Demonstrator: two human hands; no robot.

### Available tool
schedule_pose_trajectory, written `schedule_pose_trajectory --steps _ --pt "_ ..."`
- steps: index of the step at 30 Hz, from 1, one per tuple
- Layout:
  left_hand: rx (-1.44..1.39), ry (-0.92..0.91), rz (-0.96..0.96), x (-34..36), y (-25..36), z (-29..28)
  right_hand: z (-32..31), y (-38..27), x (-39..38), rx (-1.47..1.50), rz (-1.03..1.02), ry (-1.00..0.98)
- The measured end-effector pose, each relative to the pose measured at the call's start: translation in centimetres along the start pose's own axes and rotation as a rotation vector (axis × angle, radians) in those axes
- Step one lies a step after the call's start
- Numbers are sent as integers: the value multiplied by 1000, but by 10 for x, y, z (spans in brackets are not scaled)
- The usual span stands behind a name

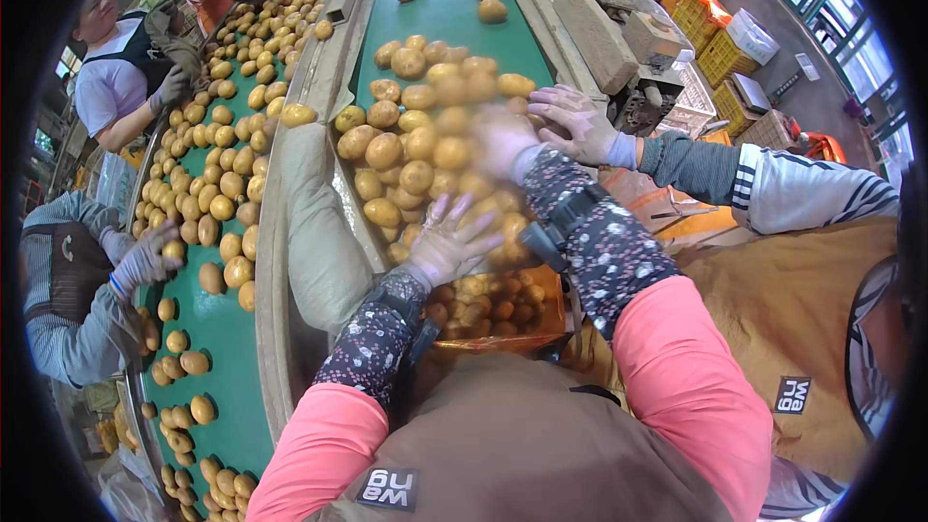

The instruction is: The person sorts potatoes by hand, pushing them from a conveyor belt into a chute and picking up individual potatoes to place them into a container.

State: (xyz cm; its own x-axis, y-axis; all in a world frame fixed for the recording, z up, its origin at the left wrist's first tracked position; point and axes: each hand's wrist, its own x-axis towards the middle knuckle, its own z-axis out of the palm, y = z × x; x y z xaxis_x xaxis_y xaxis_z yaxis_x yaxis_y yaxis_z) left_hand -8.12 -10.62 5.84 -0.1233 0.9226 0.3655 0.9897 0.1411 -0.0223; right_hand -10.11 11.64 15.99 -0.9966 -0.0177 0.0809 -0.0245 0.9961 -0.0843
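A dense heap of yellow-brown, oval produce that looks like potatoes [385, 150] covers the near end of the green conveyor belt [440, 14]. My left hand [452, 244], in a pale thin glove, lies with fingers spread against the heap's near edge, holding nothing. My right hand [503, 140] is over the heap's right side, smeared by motion, so its fingers cannot be read. The potatoes beside it are blurred too. Below my hands, an orange-lined crate [541, 304] holds more potatoes. A co-worker's gloved hand [580, 126] reaches in just right of my right hand.
A second belt [227, 348] carrying many potatoes runs along the left, with co-workers reaching over it. A metal rail [280, 261] and a grey padded bundle [324, 222] lie between the belts. Machinery [648, 97] and yellow crates [725, 58] stand at the far right.
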Motion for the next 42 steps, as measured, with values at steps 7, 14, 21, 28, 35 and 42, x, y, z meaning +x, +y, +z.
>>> schedule_pose_trajectory --steps 7,14,21,28,35,42 --pt "38 117 77 -13 -6 8 -45 -55 17 -240 121 -389" --pt "-54 30 -20 12 -7 -13 -11 -43 -13 -292 51 -43" --pt "-22 -54 -88 6 0 -8 -43 -10 -20 -105 -173 187" --pt "-56 -36 -76 7 -3 -10 -42 111 -48 148 -561 396" --pt "-53 12 -51 -2 -7 -3 -206 69 -54 -175 -112 1090" --pt "-51 52 -44 -4 -9 -2 -68 -7 2 215 -237 115"
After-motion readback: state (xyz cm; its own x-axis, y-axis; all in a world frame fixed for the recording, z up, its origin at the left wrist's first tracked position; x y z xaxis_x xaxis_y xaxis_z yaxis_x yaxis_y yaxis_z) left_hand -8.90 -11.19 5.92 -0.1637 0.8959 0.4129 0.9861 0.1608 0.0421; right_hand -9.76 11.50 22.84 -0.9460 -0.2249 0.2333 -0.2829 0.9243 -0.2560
